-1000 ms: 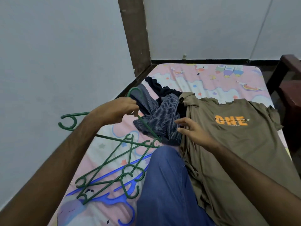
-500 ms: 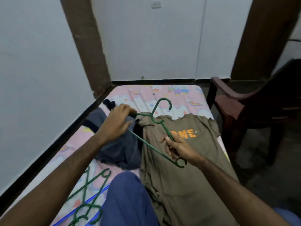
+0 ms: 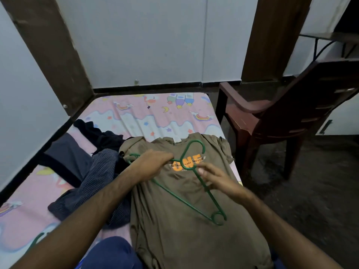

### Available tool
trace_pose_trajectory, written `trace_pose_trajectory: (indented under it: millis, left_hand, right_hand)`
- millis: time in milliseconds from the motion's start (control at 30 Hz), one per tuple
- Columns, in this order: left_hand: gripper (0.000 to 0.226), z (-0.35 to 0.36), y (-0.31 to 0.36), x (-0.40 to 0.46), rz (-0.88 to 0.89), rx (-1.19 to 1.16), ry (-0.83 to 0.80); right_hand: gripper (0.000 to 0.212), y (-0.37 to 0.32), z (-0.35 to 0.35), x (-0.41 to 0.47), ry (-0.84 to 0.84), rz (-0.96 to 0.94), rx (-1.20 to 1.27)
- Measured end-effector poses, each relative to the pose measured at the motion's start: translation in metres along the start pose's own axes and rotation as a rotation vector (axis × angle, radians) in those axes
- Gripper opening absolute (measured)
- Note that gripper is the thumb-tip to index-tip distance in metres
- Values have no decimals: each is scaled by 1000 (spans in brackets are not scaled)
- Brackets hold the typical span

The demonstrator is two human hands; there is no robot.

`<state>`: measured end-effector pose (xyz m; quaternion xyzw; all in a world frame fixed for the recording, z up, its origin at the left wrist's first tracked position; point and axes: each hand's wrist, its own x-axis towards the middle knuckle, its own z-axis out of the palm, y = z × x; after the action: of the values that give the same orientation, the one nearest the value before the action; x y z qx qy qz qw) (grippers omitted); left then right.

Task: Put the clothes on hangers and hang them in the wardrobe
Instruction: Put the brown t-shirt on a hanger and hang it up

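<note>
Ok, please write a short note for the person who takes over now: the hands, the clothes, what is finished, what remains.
Left hand: grips one end of the green hanger, over the olive T-shirt.
Right hand: fingers on the hanger's other arm; the grip is blurred.
T-shirt lies flat on the bed, print up, collar at the far end. Striped garment and dark clothes are piled to its left. Another green hanger shows at the lower left.
Done: hanger brought to the T-shirt.
Left: put the hanger inside it, hang it, then the other clothes. No wardrobe in view.
</note>
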<state>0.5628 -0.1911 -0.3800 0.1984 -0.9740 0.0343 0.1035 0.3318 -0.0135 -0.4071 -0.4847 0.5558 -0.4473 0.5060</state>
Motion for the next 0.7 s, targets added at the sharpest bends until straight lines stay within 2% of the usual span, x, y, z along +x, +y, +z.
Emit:
trace_pose_trajectory:
  millis: [100,200,300,367,400,467,533,567,633,667,700]
  left_hand:
    - [14,6,4,23,27,49,-109]
    - [13,13,1,49,24,106,-233]
    - [21,25,-9,74,56,40,-320]
    - [35,33,-21,89,126,75,-297]
    - [40,38,-29,96,137,140,-224]
    - [44,45,-46,106,13,164,15]
    - [39,56,-66,114,-235,10,231]
    - [34,63,-78,116,-367,-131,256]
    - [26,77,-102,119,-573,-444,125]
    - [26,85,-110,121,-616,-509,-7]
    - [28,95,-116,122,-597,-466,-163]
  right_hand:
    - [40,-14,-24,25,144,-76,31]
    - [36,-24,-43,56,168,-110,-77]
    - [29,-23,-62,88,177,-133,-249]
    - [28,-19,-77,108,154,-111,-336]
    - [28,-15,-86,120,162,-76,-351]
    - [30,-3,-110,143,264,29,-306]
    - [32,14,-136,161,438,126,-125]
    - [29,22,-147,167,521,161,28]
    - [25,34,-163,179,640,200,297]
    - [25,39,-168,185,664,215,336]
    - [26,44,-173,190,653,239,285]
